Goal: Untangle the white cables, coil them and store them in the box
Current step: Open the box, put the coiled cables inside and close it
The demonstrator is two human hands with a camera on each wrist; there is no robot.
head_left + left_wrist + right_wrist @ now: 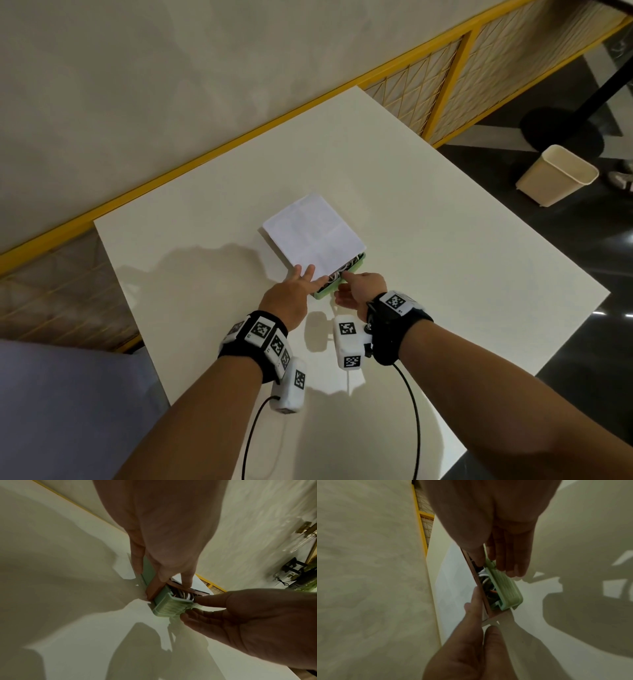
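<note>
A light green box [330, 291] sits mid-table under a white lid [315, 229] that is raised at its near end. White cables [183, 595] lie coiled inside and show through the gap, also in the right wrist view as cables [483, 574]. My left hand [305, 279] pinches the lid's near left corner, fingers flat on top and thumb beneath. My right hand [354, 286] pinches the box's near wall [506, 589], thumb at the rim in the gap and fingers against the ribbed outside. The far part of the box is hidden by the lid.
The white table [445, 257] runs along a yellow rail [205, 157] and a pale wall. A beige bin [558, 174] stands on the dark floor to the right, past the table's edge, near a black stand base [561, 133].
</note>
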